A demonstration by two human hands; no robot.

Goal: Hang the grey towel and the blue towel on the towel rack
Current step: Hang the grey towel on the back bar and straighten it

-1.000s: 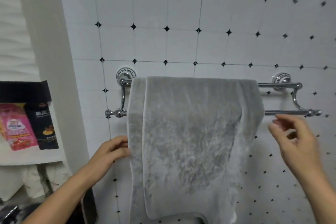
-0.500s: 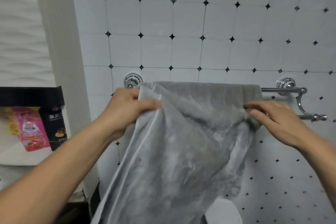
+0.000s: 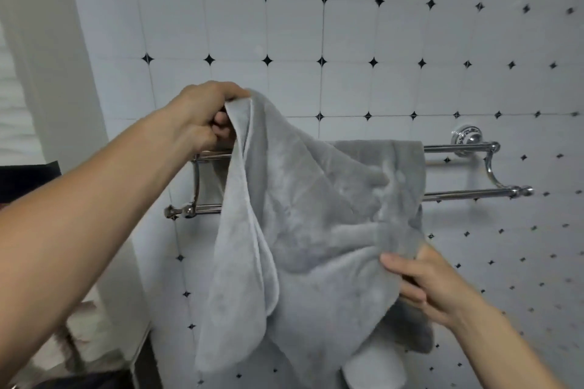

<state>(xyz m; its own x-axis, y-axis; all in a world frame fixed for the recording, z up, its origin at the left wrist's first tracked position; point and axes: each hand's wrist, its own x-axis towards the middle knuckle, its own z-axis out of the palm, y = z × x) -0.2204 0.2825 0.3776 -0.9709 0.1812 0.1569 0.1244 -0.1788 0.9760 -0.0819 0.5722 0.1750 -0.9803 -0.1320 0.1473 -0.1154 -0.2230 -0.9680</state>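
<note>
grey towel (image 3: 316, 230): half off the towel rack (image 3: 467, 148), right end draped over the top bar, slanting up-left
left hand (image 3: 202, 117): fist pinching the raised corner
right hand (image 3: 423, 281): fingers closed on the lower edge

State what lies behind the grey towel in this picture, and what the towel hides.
Behind the grey towel the chrome towel rack shows at both ends, against the tiled wall. The middle stretches of both bars are covered. No blue towel is visible.

Bright, even light; a ceiling lamp glares as a white patch on the glossy tiles (image 3: 347, 41); soft shadows under the rack (image 3: 467, 196); edges bend and blur.
</note>
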